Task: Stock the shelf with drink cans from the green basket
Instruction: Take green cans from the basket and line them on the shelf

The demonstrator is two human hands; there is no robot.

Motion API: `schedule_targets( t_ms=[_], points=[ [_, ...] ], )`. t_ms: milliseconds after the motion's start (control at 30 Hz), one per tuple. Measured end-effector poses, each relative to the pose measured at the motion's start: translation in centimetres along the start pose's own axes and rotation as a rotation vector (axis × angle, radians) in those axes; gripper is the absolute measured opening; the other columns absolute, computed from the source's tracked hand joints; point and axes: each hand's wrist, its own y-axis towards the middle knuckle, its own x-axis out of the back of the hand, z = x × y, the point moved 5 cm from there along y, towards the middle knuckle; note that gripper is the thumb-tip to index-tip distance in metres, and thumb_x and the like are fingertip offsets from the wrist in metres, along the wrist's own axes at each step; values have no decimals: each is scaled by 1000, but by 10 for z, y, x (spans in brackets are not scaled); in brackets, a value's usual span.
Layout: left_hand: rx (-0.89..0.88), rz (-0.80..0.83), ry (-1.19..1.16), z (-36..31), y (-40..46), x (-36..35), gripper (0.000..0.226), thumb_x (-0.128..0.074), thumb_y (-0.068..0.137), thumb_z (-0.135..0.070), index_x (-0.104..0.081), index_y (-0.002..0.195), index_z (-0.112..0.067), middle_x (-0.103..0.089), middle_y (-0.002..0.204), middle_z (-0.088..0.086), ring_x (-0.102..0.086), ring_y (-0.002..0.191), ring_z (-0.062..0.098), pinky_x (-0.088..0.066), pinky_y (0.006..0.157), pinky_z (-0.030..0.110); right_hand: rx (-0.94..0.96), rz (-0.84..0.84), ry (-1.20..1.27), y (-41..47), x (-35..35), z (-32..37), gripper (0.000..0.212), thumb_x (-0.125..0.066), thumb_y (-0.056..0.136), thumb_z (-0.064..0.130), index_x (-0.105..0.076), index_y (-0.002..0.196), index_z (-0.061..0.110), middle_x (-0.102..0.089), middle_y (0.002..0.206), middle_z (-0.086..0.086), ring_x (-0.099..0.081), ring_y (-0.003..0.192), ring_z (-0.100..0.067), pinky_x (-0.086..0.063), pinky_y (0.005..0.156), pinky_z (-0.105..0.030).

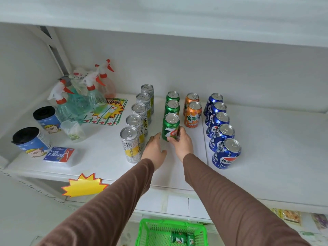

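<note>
Right hand (181, 142): fingers (173, 139) curled round the lower body of the front green can (170, 126), which stands upright on the shelf (266, 148) at centre frame. Left hand (154, 150): fingers extended and relaxed, holding nothing, just left of that can; contact with it cannot be confirmed.

Two further green cans (172, 103) stand in a row behind the held one. Left of this row: five silver cans (136, 121). Right of it: two orange cans (192, 112), then five blue cans (220, 128).

The basket (143, 233) sits at the bottom centre of the frame, below the shelf edge, with two green cans (182, 237) lying in it.

Upper left of the shelf: spray bottles (79, 100).
</note>
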Motion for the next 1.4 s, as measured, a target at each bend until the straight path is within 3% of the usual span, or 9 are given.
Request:
schedule_targets(
  t_ms=[467,633,733,967,1133,1333,1400],
  points=[
    [16,-3,33,-3,5,0,73,-63,83,-16,-27,147,-14,-44,139,10,-46,126,27,-40,104,32,1,2,-77,22,-1,1,61,-72,89,17,-46,145,12,-63,135,-12,-59,125,-29,-46,107,-43],
    [-18,-29,43,-7,-14,0,72,-63,83,-15,-29,147,-13,-44,140,12,-45,127,27,-40,105,36,-80,-16,79,3,-2,-8,83,-73,91,19,-25,158,17,-47,151,-13,-51,134,-26,-43,112,-45],
    [-79,-67,29,-10,-33,0,67,-61,83,-10,-34,145,-11,-43,141,12,-44,129,27,-37,107,35,-73,-16,117,-27,1,-17,74,-68,94,23,-28,156,24,-44,151,-11,-47,136,-23,-42,113,-43],
    [-292,-228,5,-15,-117,-5,61,-57,78,-1,-45,137,-11,-48,133,7,-44,123,24,-36,106,33,472,-258,-160,-133,38,-17,39,-60,87,10,-60,126,13,-56,131,-4,-48,125,-23,-38,108,-31],
    [-352,-255,18,11,-200,-36,62,-55,78,-4,-42,138,-13,-47,136,5,-41,127,22,-32,109,29,573,-252,-268,-212,39,-70,28,-58,87,11,-62,114,18,-55,121,1,-53,114,-25,-42,102,-35],
    [-204,-130,22,85,-294,-109,61,-57,77,-2,-44,136,-10,-50,132,6,-45,121,26,-36,106,36,357,-120,-321,-290,21,-191,22,-57,88,10,-62,109,15,-56,115,-2,-53,111,-26,-42,97,-34],
    [-107,-72,29,117,-316,-141,62,-57,77,-3,-43,137,-10,-51,129,8,-46,120,28,-37,105,38,242,-74,-332,-307,12,-239,22,-58,88,6,-63,108,13,-57,112,-4,-54,110,-29,-45,95,-41]
  ],
)
